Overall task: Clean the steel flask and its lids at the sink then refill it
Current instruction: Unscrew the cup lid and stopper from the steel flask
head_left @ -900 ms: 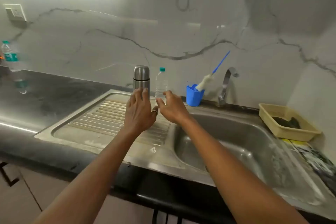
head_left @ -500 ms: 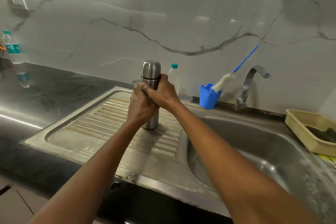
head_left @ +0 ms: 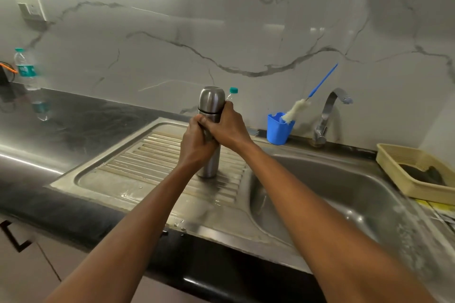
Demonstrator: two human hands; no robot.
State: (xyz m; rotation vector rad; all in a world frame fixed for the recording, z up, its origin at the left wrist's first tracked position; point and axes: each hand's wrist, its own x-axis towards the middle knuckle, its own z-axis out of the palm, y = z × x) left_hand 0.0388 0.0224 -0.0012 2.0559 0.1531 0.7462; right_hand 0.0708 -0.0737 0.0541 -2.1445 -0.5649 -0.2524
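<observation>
Steel flask (head_left: 209,167) upright on drainboard (head_left: 138,167), rigid, slick; left hand (head_left: 195,145) grips body, right hand (head_left: 227,128) grips just under cap (head_left: 211,97).

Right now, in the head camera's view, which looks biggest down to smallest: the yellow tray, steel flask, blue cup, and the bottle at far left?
1. yellow tray, though cut by the frame edge.
2. steel flask.
3. blue cup and far-left bottle look about alike; the bottle stands farther off, so I won't rank them.
</observation>
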